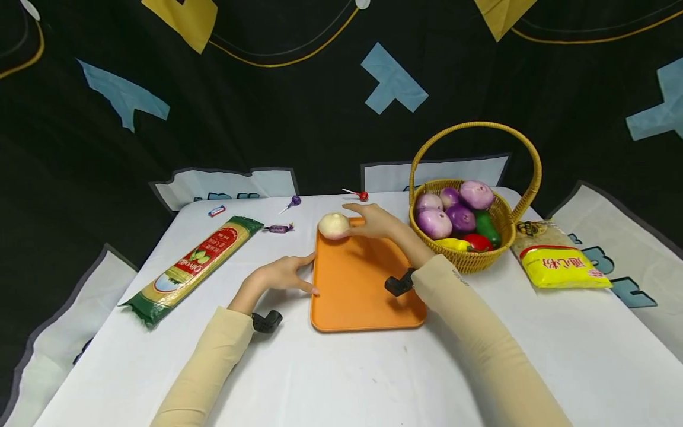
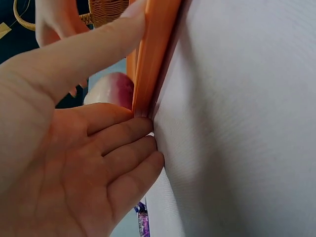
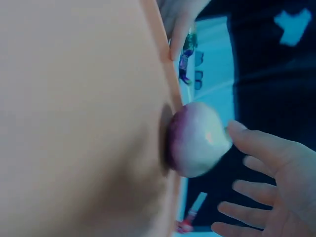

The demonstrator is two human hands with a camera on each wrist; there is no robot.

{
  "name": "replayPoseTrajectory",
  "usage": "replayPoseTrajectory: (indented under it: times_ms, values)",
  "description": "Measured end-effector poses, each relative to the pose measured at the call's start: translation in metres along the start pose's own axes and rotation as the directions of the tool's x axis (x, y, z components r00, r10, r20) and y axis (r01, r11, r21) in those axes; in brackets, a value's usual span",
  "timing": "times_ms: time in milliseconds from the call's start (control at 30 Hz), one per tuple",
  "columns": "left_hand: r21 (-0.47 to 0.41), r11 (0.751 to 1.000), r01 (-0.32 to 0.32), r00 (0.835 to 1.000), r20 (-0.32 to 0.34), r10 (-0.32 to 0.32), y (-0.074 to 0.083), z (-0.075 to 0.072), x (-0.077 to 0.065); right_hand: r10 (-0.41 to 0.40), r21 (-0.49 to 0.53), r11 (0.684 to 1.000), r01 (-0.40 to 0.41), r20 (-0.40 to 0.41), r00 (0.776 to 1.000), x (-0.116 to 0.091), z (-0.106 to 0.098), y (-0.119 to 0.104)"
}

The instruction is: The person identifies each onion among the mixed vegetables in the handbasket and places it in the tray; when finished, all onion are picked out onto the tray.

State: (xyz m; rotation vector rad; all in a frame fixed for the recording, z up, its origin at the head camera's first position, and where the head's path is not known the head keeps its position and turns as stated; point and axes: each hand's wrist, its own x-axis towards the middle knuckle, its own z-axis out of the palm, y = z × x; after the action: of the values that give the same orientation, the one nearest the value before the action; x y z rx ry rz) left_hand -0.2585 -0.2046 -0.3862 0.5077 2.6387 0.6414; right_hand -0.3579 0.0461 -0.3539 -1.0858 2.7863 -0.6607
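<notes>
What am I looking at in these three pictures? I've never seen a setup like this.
There is no machine here: a person works with two bare hands. The widest picture comes from a camera worn on the head, looking forward and down. The other two come from cameras on the wrists, each watching its own hand.

On the white table lies an orange tray with one white and purple vegetable on it. To its left is a long packet; to its right, a basket of vegetables and a yellow bag. Sweets lie behind.

The left hand touches the tray's left edge. The right hand is at the vegetable, thumb nearest; I cannot tell whether they touch.
</notes>
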Motion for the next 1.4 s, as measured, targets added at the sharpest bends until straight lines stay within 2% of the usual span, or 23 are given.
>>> replayPoseTrajectory:
  times_ms: [167,367,533,733,800,1067,1233,1333,1400]
  values:
    - [-0.005,1.000,0.001,1.000,0.006,-0.001,0.000,0.002,0.000,-0.102,-0.074,0.992,0.104,0.029,0.994,-0.041,-0.026,-0.004]
    - [-0.017,1.000,0.003,1.000,0.003,-0.003,-0.002,0.003,-0.001,-0.096,-0.152,0.984,0.096,0.010,0.995,-0.088,-0.061,0.004]
    - [-0.016,1.000,-0.001,1.000,-0.001,0.001,-0.002,0.002,-0.003,-0.103,-0.179,0.979,0.100,-0.007,0.995,-0.112,-0.088,0.027]
    - [-0.009,1.000,-0.001,1.000,-0.010,0.001,-0.006,0.001,-0.001,-0.066,-0.214,0.974,0.076,0.051,0.996,-0.120,-0.107,0.057]
    - [-0.010,1.000,-0.004,1.000,-0.010,0.004,-0.006,0.001,-0.001,-0.027,-0.216,0.976,0.040,0.065,0.998,-0.121,-0.109,0.061]
    - [-0.001,1.000,-0.016,1.000,-0.014,0.016,-0.003,0.004,-0.001,0.151,-0.159,0.978,-0.134,0.101,0.983,-0.113,-0.103,0.075]
    - [0.010,1.000,-0.014,1.000,-0.020,0.014,-0.005,0.004,0.000,0.216,-0.144,0.970,-0.198,0.127,0.968,-0.109,-0.101,0.079]
    - [0.007,1.000,-0.020,0.999,-0.029,0.020,-0.004,0.003,0.001,0.210,-0.146,0.971,-0.189,0.150,0.966,-0.108,-0.099,0.079]
    - [0.000,1.000,-0.022,0.999,-0.031,0.022,-0.003,0.002,0.002,0.165,-0.151,0.978,-0.143,0.148,0.975,-0.108,-0.097,0.080]
